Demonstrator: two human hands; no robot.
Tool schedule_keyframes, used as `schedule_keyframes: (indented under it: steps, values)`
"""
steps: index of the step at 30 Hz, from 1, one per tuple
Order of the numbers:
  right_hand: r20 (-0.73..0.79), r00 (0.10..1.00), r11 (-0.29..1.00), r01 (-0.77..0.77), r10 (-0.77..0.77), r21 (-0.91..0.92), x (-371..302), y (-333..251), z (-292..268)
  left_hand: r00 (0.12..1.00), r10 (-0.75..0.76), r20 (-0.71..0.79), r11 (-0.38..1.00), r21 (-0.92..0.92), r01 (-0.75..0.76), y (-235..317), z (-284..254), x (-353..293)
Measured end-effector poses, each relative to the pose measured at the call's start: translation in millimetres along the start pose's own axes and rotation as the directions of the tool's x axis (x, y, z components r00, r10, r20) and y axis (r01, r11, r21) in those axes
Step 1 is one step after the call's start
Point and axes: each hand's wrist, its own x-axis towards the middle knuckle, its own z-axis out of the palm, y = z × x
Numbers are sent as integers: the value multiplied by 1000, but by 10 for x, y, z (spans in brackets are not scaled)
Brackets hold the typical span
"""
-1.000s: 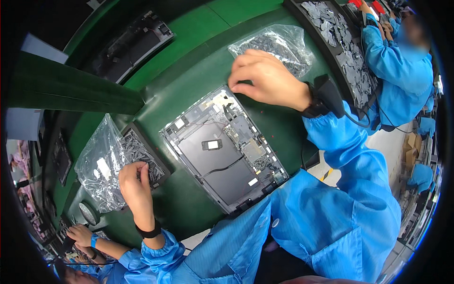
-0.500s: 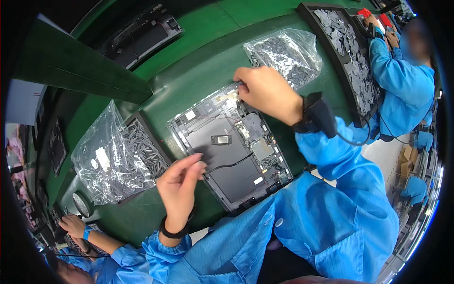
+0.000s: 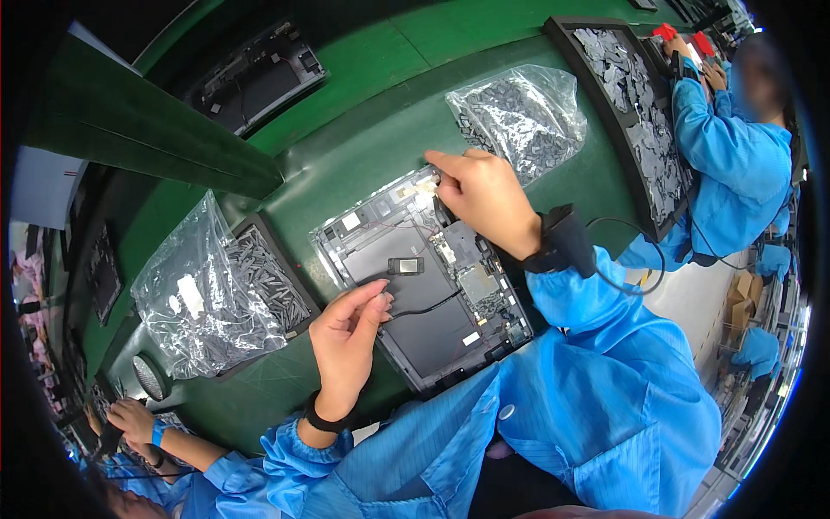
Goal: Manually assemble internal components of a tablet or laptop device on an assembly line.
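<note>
**A:** What do you have on the head view?

**B:** I see an opened tablet chassis (image 3: 424, 285) lying back-side up on the green work mat (image 3: 363, 156), tilted so its long side runs from upper left to lower right. Inside it I can make out a dark plate, a black cable (image 3: 424, 304) curving across it, and a small black module (image 3: 405, 265) near the middle.

**A:** And the hands?

**B:** My left hand (image 3: 344, 339) sits at the chassis's lower left edge, fingers together and stretched toward the cable; the fingertips (image 3: 379, 296) are touching or just above it, and I cannot tell whether anything is pinched between them. My right hand (image 3: 484, 197) is at the upper corner of the chassis, thumb and forefinger drawn narrow on something small there; what it is, I cannot tell. A black wrist strap (image 3: 560, 244) with a thin cord sits on that wrist.

**A:** Around it?

**B:** To the left, a clear bag of small grey parts (image 3: 203, 298) lies over a black tray (image 3: 277, 277), just beside the chassis. Above the right hand is a second clear bag of grey parts (image 3: 523, 117). Further right, a long black tray of grey pieces (image 3: 644, 130), with a co-worker in blue (image 3: 735, 164) at its far end. Another person's hand (image 3: 130, 419) shows at lower left.
</note>
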Motion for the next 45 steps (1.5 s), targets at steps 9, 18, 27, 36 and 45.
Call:
schedule_keyframes:
  steps: [9,18,27,36,45]
  values:
    - [-9,994,993,-109,109,38,37,9,31,1000,27,-2,998,49,-26,-14,4,-5]
    - [70,983,980,-174,168,93,93,-27,-40,997,76,-14,990,122,-74,-26,35,-32]
    - [68,990,980,-133,124,147,54,39,-44,996,40,-76,996,82,-34,24,52,-38]
    - [74,975,841,140,-209,523,-185,-514,-368,986,161,46,985,-63,-158,297,217,18]
    - [149,919,853,266,-366,448,-162,-437,-489,948,302,101,920,232,-317,364,331,63]
